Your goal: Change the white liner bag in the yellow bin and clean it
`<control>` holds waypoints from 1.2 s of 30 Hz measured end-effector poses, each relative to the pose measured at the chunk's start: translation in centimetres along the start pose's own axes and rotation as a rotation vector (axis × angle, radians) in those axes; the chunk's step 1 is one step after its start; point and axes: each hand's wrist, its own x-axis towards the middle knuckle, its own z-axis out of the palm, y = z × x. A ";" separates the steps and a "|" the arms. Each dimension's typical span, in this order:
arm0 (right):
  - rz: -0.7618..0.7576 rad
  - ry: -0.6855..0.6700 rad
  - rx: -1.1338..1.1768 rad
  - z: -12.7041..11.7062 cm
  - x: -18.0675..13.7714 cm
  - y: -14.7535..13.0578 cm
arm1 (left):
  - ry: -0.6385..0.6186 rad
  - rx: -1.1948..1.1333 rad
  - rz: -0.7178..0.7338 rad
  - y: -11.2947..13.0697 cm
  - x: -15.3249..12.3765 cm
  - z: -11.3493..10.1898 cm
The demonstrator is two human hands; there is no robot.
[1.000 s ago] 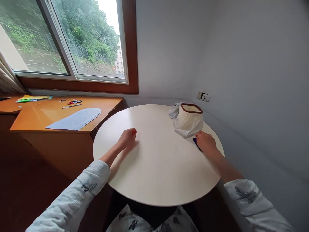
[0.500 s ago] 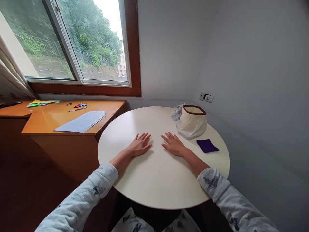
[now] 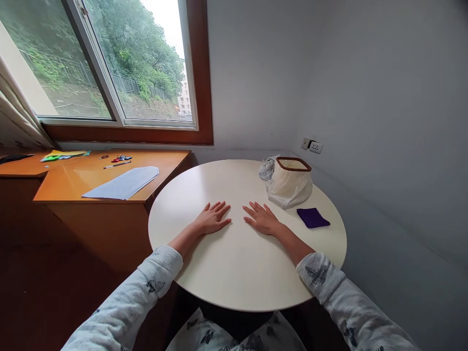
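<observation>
My left hand (image 3: 212, 219) lies flat on the round white table (image 3: 234, 273), palm down, fingers stretched out and holding nothing. My right hand (image 3: 262, 219) rests flat beside it, a small gap between the two, also open. A folded purple cloth (image 3: 313, 217) lies on the table to the right of my right hand, untouched. Behind the cloth stands a small basket with a brown rim (image 3: 290, 182), lined with a white plastic bag. A crumpled grey-white cloth (image 3: 266, 168) sits just left of the basket.
A wooden desk (image 3: 91, 183) stands left of the table under the window, carrying a sheet of white paper (image 3: 122, 182), a pen, scissors and coloured paper. A wall socket (image 3: 312, 145) is on the right wall.
One second ago my right hand was on the purple cloth and my left was curled; both hands then moved to the table's middle and spread flat. The cloth stays by the basket.
</observation>
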 end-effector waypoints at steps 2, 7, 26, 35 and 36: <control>0.005 -0.010 -0.005 -0.1 -0.1 0.0 | -0.004 -0.001 -0.008 0.0 0.0 0.0; 0.006 -0.011 -0.004 -0.2 -0.1 0.1 | 0.001 -0.001 -0.016 0.0 0.1 0.0; 0.006 -0.013 0.013 -0.6 -0.2 0.3 | 0.026 -0.005 0.001 0.6 0.1 -0.5; 0.000 0.023 0.022 -0.8 -0.4 0.2 | 0.023 -0.007 -0.005 0.5 0.2 -0.5; -0.003 0.029 0.026 -0.8 -0.5 0.2 | 0.025 -0.012 -0.009 0.4 0.2 -0.5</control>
